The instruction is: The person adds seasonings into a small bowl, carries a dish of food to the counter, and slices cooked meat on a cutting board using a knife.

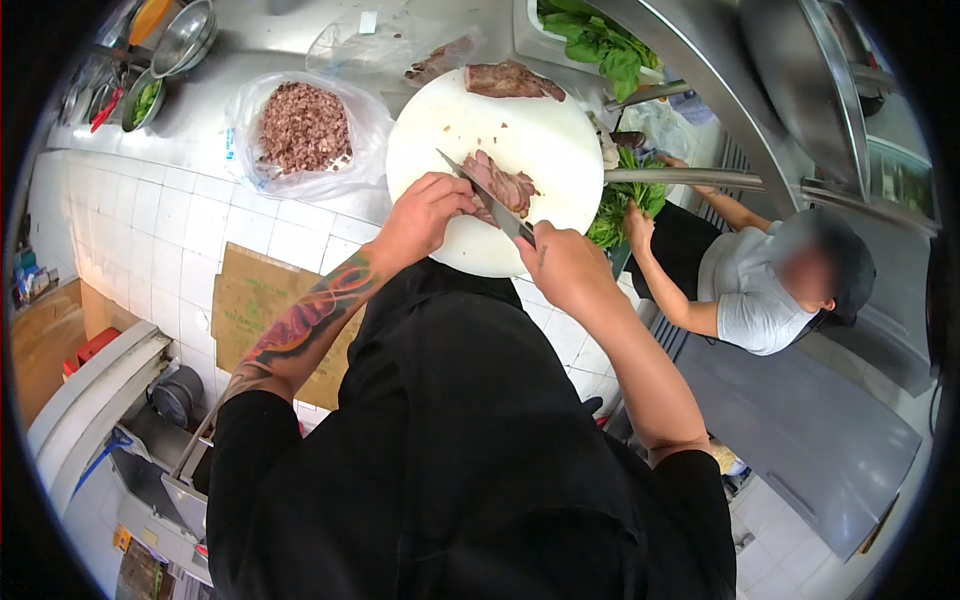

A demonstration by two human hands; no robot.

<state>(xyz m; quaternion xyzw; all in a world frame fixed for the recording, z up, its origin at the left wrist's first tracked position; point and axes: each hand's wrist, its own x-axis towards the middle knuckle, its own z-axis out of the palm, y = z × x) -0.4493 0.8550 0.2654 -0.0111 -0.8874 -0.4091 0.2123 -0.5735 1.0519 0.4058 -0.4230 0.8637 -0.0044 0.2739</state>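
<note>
A round white cutting board [430,125] lies below my hands. Sliced brown-pink meat [508,188] rests near its middle. My right hand [565,262] is wrapped round the handle of a knife [494,204], whose blade lies across the left side of the slices, tip toward the upper left. On the blade's other side, the bent fingers of my left hand [440,208] press on a piece of meat [482,212]. A larger uncut piece of meat [512,80] sits at the board's far edge. Small crumbs are scattered between it and the slices.
Left of the board, a plastic bag [368,125] holds chopped meat [303,127]. Metal bowls [188,40] stand at the upper left. Leafy greens [590,42] fill a white container at the top. On the right, a co-worker [755,270] handles green leaves [622,205] near a metal rail [685,176].
</note>
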